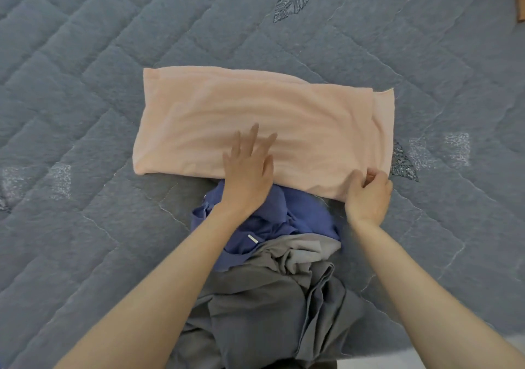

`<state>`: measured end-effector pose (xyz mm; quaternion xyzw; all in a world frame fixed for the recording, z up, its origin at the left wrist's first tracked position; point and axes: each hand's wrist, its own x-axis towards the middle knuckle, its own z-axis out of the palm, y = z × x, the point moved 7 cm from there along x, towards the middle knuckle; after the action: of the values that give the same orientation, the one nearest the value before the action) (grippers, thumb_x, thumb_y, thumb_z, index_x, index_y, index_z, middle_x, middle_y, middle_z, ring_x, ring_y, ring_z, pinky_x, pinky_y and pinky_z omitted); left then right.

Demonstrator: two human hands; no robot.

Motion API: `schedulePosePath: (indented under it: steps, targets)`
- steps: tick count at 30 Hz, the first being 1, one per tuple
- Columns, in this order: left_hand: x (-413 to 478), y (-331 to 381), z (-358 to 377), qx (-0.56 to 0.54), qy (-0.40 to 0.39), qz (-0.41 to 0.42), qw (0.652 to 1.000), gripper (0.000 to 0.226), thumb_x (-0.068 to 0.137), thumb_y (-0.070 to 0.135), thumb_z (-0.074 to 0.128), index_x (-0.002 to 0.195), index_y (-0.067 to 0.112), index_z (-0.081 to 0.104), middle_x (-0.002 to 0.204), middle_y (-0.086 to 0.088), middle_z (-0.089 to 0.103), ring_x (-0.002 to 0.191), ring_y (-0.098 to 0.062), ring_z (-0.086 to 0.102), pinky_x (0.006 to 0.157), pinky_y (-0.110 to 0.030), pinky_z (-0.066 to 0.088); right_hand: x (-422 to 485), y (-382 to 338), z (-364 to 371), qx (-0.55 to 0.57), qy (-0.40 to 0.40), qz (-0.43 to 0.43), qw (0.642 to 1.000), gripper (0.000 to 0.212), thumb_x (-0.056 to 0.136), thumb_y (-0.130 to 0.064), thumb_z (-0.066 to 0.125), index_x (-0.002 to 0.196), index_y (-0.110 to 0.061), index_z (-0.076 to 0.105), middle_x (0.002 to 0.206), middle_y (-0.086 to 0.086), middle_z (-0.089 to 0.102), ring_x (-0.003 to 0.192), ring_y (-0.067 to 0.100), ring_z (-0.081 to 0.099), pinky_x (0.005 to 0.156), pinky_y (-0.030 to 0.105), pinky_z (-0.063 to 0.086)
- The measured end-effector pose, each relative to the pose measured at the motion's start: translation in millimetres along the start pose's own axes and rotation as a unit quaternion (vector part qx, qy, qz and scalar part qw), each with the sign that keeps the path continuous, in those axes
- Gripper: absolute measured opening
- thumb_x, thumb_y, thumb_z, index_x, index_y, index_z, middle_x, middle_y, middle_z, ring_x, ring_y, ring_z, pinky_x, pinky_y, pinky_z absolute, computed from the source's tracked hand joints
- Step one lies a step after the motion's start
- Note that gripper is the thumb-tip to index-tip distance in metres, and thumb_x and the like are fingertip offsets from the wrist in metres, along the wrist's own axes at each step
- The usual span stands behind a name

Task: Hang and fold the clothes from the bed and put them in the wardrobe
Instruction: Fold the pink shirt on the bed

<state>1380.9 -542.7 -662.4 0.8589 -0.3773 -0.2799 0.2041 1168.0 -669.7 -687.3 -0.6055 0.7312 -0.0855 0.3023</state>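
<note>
The quilted grey-blue bed [85,90] spreads out on every side of the peach garment [255,113], which lies folded into a long flat band across the middle of the quilt. My left hand [247,175] rests flat on the near edge of the peach garment, a little left of its middle, fingers straight and spread, gripping nothing. Just below the peach garment's near edge a crumpled blue garment [304,218] lies under my left wrist, its top tucked against the peach cloth. Nearer to me than the blue one, and touching it, sits a rumpled grey garment [270,297]. At the peach garment's near right corner my right hand [369,198] has its fingers curled, pinching the cloth's edge. Just right of that corner a dark leaf print [403,164] shows on the quilt.
</note>
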Motion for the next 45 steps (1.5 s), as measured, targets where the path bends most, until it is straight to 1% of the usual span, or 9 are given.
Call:
schedulePosePath:
  steps: [7, 10, 18, 25, 30, 34, 37, 42, 45]
  targets:
    - [13.2, 2.8, 56.8, 0.146, -0.064, -0.037, 0.986, 0.053, 0.102, 0.046, 0.025, 0.15, 0.046, 0.004, 0.16, 0.004, -0.019, 0.142, -0.043, -0.021, 0.109, -0.07, -0.002, 22.8, 7.3, -20.9, -0.017, -0.011, -0.045, 0.999, 0.009, 0.101, -0.02, 0.041, 0.098, -0.011, 0.041, 0.11, 0.02, 0.059, 0.1, 0.038, 0.055, 0.069, 0.037, 0.028]
    - [9.0, 0.7, 60.5, 0.138, -0.052, -0.027, 0.989, 0.053, 0.102, 0.045, 0.026, 0.15, 0.048, 0.004, 0.159, 0.006, -0.021, 0.142, -0.04, -0.025, 0.109, -0.067, -0.008, 27.7, 15.2, -16.1, -0.052, -0.027, -0.014, 0.998, 0.015, 0.098, -0.02, 0.047, 0.107, -0.008, 0.048, 0.121, 0.019, 0.052, 0.113, 0.037, 0.046, 0.076, 0.04, 0.033]
    - [26.7, 14.0, 45.3, 0.131, -0.05, 0.042, 0.989, 0.057, 0.103, 0.03, 0.03, 0.151, 0.042, 0.002, 0.161, 0.004, -0.016, 0.146, -0.032, -0.015, 0.112, -0.062, -0.004, 41.0, 3.5, -5.3, 0.014, -0.073, 0.085, 0.994, 0.083, 0.078, -0.047, 0.072, 0.142, -0.013, 0.032, 0.142, 0.012, 0.033, 0.134, 0.033, 0.028, 0.108, 0.051, 0.025]
    - [109.8, 41.9, 42.6, 0.187, -0.059, 0.061, 0.979, 0.081, 0.093, 0.053, 0.046, 0.152, 0.036, -0.008, 0.16, -0.009, -0.016, 0.145, -0.042, -0.011, 0.112, -0.064, 0.0, 54.9, -39.1, -7.0, -0.04, -0.125, -0.075, 0.988, 0.016, 0.091, -0.02, 0.057, 0.097, -0.006, 0.053, 0.108, 0.019, 0.061, 0.102, 0.036, 0.055, 0.078, 0.038, 0.038]
    - [146.9, 36.0, 32.6, 0.236, -0.027, 0.051, 0.97, 0.105, 0.076, 0.075, 0.051, 0.154, 0.023, 0.002, 0.158, -0.004, 0.016, 0.145, -0.031, 0.012, 0.111, -0.065, 0.006, 58.3, -51.7, -30.1, -0.061, -0.039, -0.138, 0.988, 0.012, 0.097, -0.019, 0.046, 0.099, -0.008, 0.051, 0.111, 0.013, 0.051, 0.093, 0.034, 0.052, 0.071, 0.039, 0.035]
    - [150.0, 38.0, 23.3, 0.228, 0.017, 0.091, 0.969, 0.084, 0.08, 0.064, 0.059, 0.144, 0.017, 0.034, 0.139, -0.008, 0.04, 0.126, -0.033, 0.033, 0.112, -0.057, 0.015, 55.7, -29.9, -40.6, -0.038, 0.056, -0.015, 0.998, 0.025, 0.092, -0.011, 0.047, 0.114, -0.017, 0.055, 0.119, 0.008, 0.05, 0.112, 0.03, 0.043, 0.089, 0.04, 0.031]
    - [152.5, 42.6, 16.3, 0.238, 0.037, 0.118, 0.963, 0.056, 0.087, 0.052, 0.059, 0.126, 0.012, 0.05, 0.122, -0.012, 0.051, 0.113, -0.034, 0.042, 0.102, -0.046, 0.028, 24.2, 0.0, -39.7, 0.048, 0.107, 0.115, 0.986, 0.019, 0.086, -0.018, 0.058, 0.101, -0.015, 0.048, 0.115, 0.013, 0.052, 0.113, 0.033, 0.043, 0.09, 0.043, 0.033]
    - [150.9, 38.1, 17.5, 0.204, 0.014, 0.066, 0.977, 0.051, 0.09, 0.057, 0.049, 0.12, 0.016, 0.052, 0.12, -0.009, 0.051, 0.114, -0.031, 0.041, 0.095, -0.043, 0.027, -49.7, 14.7, 33.5, 0.266, -0.151, 0.318, 0.897, 0.036, 0.089, -0.046, 0.062, 0.099, -0.011, 0.063, 0.091, 0.002, 0.063, 0.091, 0.022, 0.059, 0.079, 0.03, 0.043]
    - [152.4, 38.3, 22.3, 0.172, -0.027, 0.018, 0.985, 0.05, 0.088, 0.063, 0.047, 0.121, 0.025, 0.054, 0.121, -0.008, 0.051, 0.118, -0.031, 0.039, 0.099, -0.045, 0.024, -62.1, 0.4, 59.8, 0.334, -0.221, 0.376, 0.836, 0.054, 0.083, -0.049, 0.069, 0.119, -0.01, 0.06, 0.11, 0.002, 0.064, 0.106, 0.021, 0.057, 0.097, 0.034, 0.046]
